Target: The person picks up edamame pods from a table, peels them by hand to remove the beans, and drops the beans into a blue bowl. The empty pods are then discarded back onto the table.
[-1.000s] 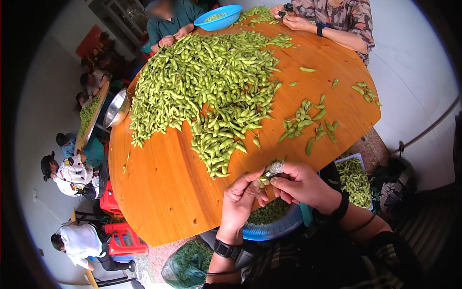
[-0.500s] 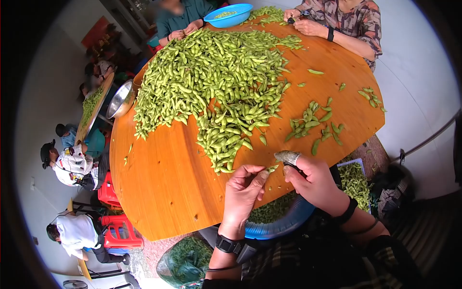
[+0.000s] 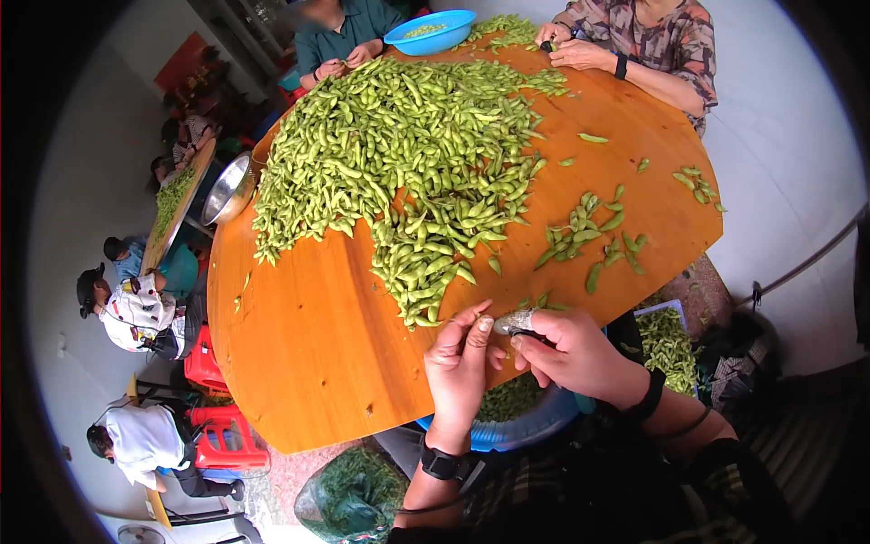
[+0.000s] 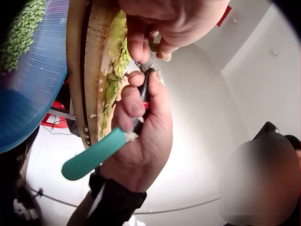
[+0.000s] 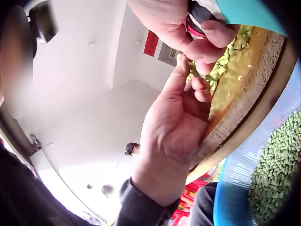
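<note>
My left hand (image 3: 458, 376) is at the near table edge and pinches a small green edamame pod (image 4: 154, 47) between thumb and fingertips; the fingers hide most of it. Right beside it, my right hand (image 3: 580, 358) grips a tool with a teal handle (image 4: 94, 154) and a black middle with a red band. Its working end is hidden among the fingers. A pale, patterned wrap (image 3: 517, 321) covers a finger of the right hand, close to the left fingertips. A large pile of edamame pods (image 3: 390, 154) spreads over the wooden table (image 3: 308, 354).
Below the hands stands a blue basin (image 3: 507, 441) with shelled green beans (image 5: 277, 165). Loose pods (image 3: 580, 231) lie to the right. A crate of pods (image 3: 666, 349) and a green bag (image 3: 353, 499) are on the floor. Two people sit across the table, near another blue basin (image 3: 430, 41).
Both hands were together, then moved apart, showing the pod in the left fingers. Now the right hand has come back left to the left fingertips, and the pod is mostly hidden.
</note>
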`<action>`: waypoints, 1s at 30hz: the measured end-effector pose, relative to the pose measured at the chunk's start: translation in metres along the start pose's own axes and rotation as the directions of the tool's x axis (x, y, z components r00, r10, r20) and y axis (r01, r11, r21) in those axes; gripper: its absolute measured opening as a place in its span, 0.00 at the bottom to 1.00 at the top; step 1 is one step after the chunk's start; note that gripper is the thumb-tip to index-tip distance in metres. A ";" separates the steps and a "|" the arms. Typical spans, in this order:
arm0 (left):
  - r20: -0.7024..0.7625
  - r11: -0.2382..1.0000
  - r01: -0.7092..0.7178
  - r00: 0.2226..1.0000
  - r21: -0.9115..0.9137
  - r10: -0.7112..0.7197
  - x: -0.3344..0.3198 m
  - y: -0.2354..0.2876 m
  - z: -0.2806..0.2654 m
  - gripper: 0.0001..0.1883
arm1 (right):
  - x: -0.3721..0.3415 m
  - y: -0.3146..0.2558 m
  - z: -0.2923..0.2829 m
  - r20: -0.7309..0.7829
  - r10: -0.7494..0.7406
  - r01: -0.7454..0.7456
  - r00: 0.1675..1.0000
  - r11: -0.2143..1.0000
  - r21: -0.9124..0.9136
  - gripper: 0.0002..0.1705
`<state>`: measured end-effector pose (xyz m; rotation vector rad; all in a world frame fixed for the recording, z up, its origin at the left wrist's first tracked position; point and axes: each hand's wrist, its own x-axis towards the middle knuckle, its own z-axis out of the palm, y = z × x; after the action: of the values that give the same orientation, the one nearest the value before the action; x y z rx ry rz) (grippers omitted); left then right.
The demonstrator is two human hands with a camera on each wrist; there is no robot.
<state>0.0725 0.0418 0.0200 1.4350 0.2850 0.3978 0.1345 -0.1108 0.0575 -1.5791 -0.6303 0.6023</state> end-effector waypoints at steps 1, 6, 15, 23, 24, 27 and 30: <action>0.001 1.000 -0.002 1.000 -0.002 0.002 -0.001 -0.001 0.000 0.13 | 0.000 -0.001 -0.001 -0.001 -0.001 0.001 1.000 1.000 -0.003 0.05; 0.099 0.910 -0.172 0.984 0.377 0.145 -0.003 -0.006 0.001 0.19 | 0.004 -0.002 -0.004 0.004 0.010 -0.010 1.000 0.998 -0.063 0.08; 0.197 0.754 -0.274 0.961 0.597 0.193 -0.005 -0.002 0.004 0.23 | 0.007 0.005 -0.008 0.057 0.013 -0.008 0.998 0.997 -0.078 0.08; 0.179 0.807 -0.198 0.977 0.556 0.116 -0.007 -0.009 0.001 0.21 | 0.012 0.013 -0.010 0.081 0.079 -0.084 0.994 0.994 0.066 0.05; 0.178 0.832 -0.191 0.978 0.521 0.113 -0.007 -0.011 0.000 0.21 | 0.012 0.015 -0.010 0.079 0.071 -0.078 0.994 0.992 0.094 0.05; 0.217 0.937 -0.042 0.975 0.346 -0.036 -0.008 -0.003 -0.004 0.18 | 0.012 0.015 -0.010 0.102 0.139 -0.155 0.985 0.973 0.172 0.05; 0.260 0.971 0.237 0.939 -0.020 -0.224 -0.006 0.005 -0.013 0.17 | 0.011 0.003 -0.018 0.196 0.231 -0.280 0.953 0.918 0.282 0.05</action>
<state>0.0611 0.0510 0.0234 1.3673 0.2277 0.0257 0.1550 -0.1163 0.0557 -1.3357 -0.4227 0.9841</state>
